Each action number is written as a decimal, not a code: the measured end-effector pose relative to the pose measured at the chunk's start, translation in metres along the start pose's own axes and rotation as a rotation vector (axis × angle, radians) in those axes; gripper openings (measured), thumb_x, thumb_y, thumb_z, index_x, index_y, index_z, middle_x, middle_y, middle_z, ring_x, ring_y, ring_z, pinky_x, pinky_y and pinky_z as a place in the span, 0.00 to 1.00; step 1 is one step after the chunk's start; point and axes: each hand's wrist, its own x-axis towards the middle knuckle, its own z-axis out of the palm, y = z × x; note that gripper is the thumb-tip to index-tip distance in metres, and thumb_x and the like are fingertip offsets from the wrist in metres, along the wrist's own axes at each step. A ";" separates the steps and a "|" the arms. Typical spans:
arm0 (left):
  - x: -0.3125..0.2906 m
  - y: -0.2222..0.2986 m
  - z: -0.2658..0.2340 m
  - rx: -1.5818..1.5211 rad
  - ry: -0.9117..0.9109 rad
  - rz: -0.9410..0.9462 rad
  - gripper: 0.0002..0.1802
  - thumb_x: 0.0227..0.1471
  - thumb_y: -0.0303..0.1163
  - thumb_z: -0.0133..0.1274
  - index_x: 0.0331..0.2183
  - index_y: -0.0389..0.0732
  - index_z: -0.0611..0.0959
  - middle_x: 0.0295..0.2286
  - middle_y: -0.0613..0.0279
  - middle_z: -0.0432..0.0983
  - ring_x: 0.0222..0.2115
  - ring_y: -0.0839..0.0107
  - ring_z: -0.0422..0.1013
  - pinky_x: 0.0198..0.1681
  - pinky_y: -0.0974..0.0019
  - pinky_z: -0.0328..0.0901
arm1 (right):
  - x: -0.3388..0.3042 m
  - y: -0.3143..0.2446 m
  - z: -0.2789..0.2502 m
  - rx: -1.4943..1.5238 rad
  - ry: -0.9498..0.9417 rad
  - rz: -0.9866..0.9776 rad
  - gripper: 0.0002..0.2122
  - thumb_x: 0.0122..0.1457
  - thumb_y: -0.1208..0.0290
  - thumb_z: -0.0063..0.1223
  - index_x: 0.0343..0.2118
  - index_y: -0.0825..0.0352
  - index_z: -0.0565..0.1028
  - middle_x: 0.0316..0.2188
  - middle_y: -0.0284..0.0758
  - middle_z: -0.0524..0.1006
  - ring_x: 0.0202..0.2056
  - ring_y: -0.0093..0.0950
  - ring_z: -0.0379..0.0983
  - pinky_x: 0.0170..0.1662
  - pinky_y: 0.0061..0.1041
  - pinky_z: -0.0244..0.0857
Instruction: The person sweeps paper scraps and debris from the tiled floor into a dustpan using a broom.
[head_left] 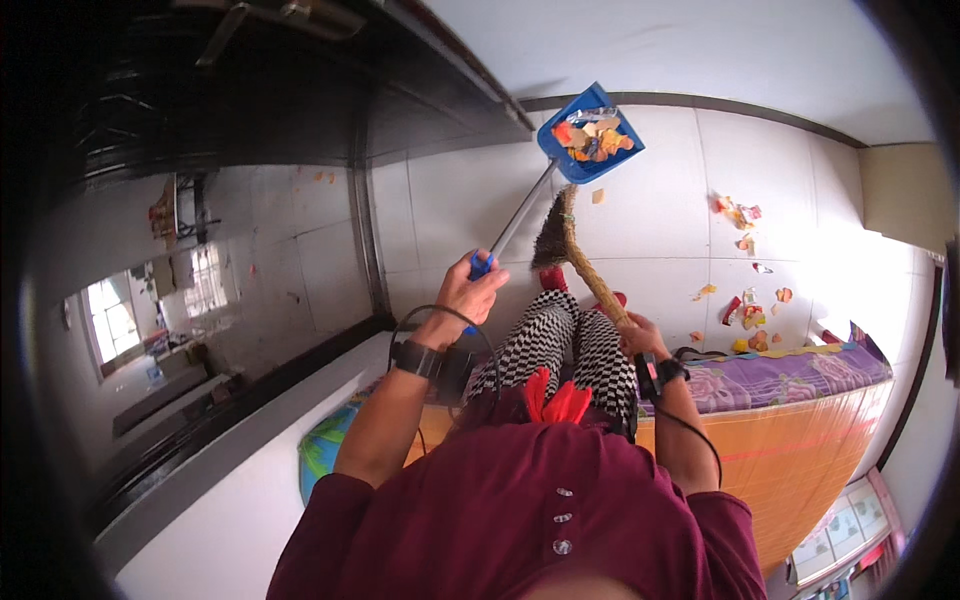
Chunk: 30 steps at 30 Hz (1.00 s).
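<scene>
Maroon buttoned top (480, 520), black-and-white checked trousers (535, 335), black wristbands (417, 359)

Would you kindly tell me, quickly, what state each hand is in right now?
Left hand: closed, holding the blue, metal-shafted dustpan.
Right hand: closed, holding the yellowish-brown, dark-bristled broom.

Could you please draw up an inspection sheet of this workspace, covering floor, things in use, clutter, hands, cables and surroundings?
Surface: pale tiled floor with dark grout lines.
Things in use: blue dustpan holding mixed scraps; broom with dark bristles and a yellowish handle.
Clutter: loose scraps scattered toward the right; one piece beside the broom.
Hands: left hand grips the dustpan's handle; right hand grips the broom's.
Cables: black, one at each wrist.
Surroundings: glossy dark panel at left; purple floral cloth at right.
</scene>
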 end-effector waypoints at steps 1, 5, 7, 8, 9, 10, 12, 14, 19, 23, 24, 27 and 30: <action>0.000 0.000 -0.009 -0.003 -0.001 0.000 0.10 0.44 0.29 0.52 0.25 0.48 0.66 0.13 0.78 0.56 0.08 0.88 0.50 0.08 0.81 0.43 | 0.004 -0.010 0.003 -0.109 0.020 -0.023 0.21 0.47 0.72 0.51 0.47 0.67 0.64 0.17 0.33 0.70 0.13 0.22 0.65 0.15 0.20 0.61; -0.005 -0.002 -0.041 -0.011 -0.020 -0.017 0.09 0.45 0.29 0.51 0.26 0.49 0.66 0.13 0.78 0.55 0.08 0.88 0.50 0.07 0.81 0.42 | 0.028 -0.011 -0.043 -0.332 0.121 -0.086 0.22 0.45 0.70 0.54 0.45 0.68 0.67 0.18 0.32 0.72 0.16 0.21 0.69 0.17 0.20 0.63; -0.004 -0.005 -0.065 -0.042 -0.013 -0.022 0.09 0.44 0.28 0.52 0.26 0.48 0.67 0.13 0.78 0.56 0.09 0.88 0.50 0.08 0.81 0.43 | 0.018 -0.026 -0.059 -0.369 0.251 -0.069 0.22 0.44 0.69 0.54 0.45 0.68 0.67 0.18 0.32 0.71 0.16 0.20 0.68 0.17 0.19 0.63; -0.001 -0.007 -0.077 -0.068 -0.009 -0.017 0.09 0.44 0.28 0.52 0.25 0.48 0.67 0.14 0.78 0.57 0.09 0.88 0.51 0.08 0.80 0.45 | 0.012 -0.034 -0.064 -0.392 0.361 -0.072 0.22 0.44 0.70 0.54 0.45 0.68 0.67 0.18 0.32 0.71 0.16 0.20 0.68 0.16 0.19 0.62; 0.002 -0.006 -0.086 -0.090 -0.005 -0.012 0.09 0.43 0.27 0.53 0.25 0.47 0.68 0.15 0.78 0.58 0.09 0.88 0.52 0.09 0.80 0.46 | 0.009 -0.040 -0.069 -0.364 0.401 -0.106 0.22 0.45 0.71 0.53 0.46 0.67 0.65 0.17 0.32 0.70 0.15 0.20 0.67 0.15 0.19 0.61; 0.002 -0.007 -0.097 -0.055 0.017 -0.018 0.09 0.43 0.27 0.53 0.25 0.47 0.68 0.15 0.77 0.59 0.10 0.88 0.53 0.10 0.80 0.46 | 0.000 -0.053 -0.061 -0.336 0.438 -0.087 0.23 0.46 0.73 0.51 0.48 0.67 0.63 0.15 0.32 0.68 0.13 0.21 0.64 0.13 0.19 0.59; -0.004 -0.015 -0.121 0.017 0.042 -0.022 0.09 0.43 0.27 0.53 0.25 0.46 0.68 0.15 0.77 0.59 0.11 0.88 0.54 0.11 0.80 0.48 | -0.017 -0.079 -0.039 -0.322 0.482 -0.084 0.24 0.46 0.73 0.50 0.49 0.67 0.61 0.13 0.31 0.66 0.11 0.21 0.62 0.11 0.20 0.57; -0.011 -0.030 -0.143 0.040 0.065 -0.038 0.08 0.43 0.27 0.52 0.25 0.46 0.68 0.15 0.77 0.59 0.13 0.88 0.55 0.14 0.81 0.49 | -0.024 -0.091 -0.032 -0.282 0.499 -0.147 0.24 0.46 0.74 0.50 0.49 0.66 0.60 0.13 0.31 0.65 0.10 0.20 0.60 0.10 0.19 0.55; -0.057 -0.050 -0.198 0.144 0.074 -0.049 0.09 0.43 0.27 0.52 0.24 0.44 0.67 0.17 0.74 0.60 0.13 0.85 0.57 0.15 0.79 0.53 | -0.029 -0.153 0.005 -0.369 0.318 -0.072 0.24 0.48 0.73 0.49 0.50 0.63 0.60 0.13 0.30 0.65 0.11 0.18 0.60 0.11 0.18 0.55; -0.082 -0.050 -0.207 0.395 0.226 0.003 0.09 0.40 0.21 0.50 0.21 0.43 0.67 0.17 0.73 0.60 0.20 0.84 0.59 0.23 0.79 0.55 | 0.033 -0.189 0.028 -0.450 0.131 -0.110 0.23 0.47 0.72 0.50 0.49 0.64 0.62 0.16 0.31 0.67 0.15 0.19 0.62 0.15 0.17 0.56; -0.082 -0.067 -0.216 0.417 0.250 0.037 0.10 0.39 0.21 0.51 0.21 0.43 0.67 0.17 0.73 0.59 0.21 0.84 0.59 0.24 0.78 0.55 | 0.057 -0.195 0.028 -0.510 0.099 -0.173 0.23 0.47 0.72 0.51 0.49 0.65 0.63 0.17 0.32 0.69 0.17 0.20 0.64 0.17 0.18 0.59; -0.075 -0.054 -0.197 0.241 0.292 0.021 0.10 0.40 0.21 0.51 0.20 0.43 0.67 0.17 0.73 0.59 0.19 0.84 0.58 0.22 0.78 0.55 | 0.120 -0.220 0.030 -0.624 0.087 -0.252 0.24 0.45 0.71 0.53 0.48 0.67 0.63 0.20 0.33 0.71 0.17 0.19 0.66 0.17 0.19 0.61; -0.059 -0.043 -0.183 0.191 0.233 -0.113 0.10 0.40 0.22 0.52 0.21 0.42 0.66 0.18 0.73 0.60 0.20 0.84 0.59 0.25 0.76 0.60 | 0.129 -0.240 0.019 -0.377 0.144 -0.221 0.18 0.46 0.70 0.50 0.42 0.67 0.68 0.16 0.30 0.68 0.16 0.19 0.65 0.15 0.17 0.59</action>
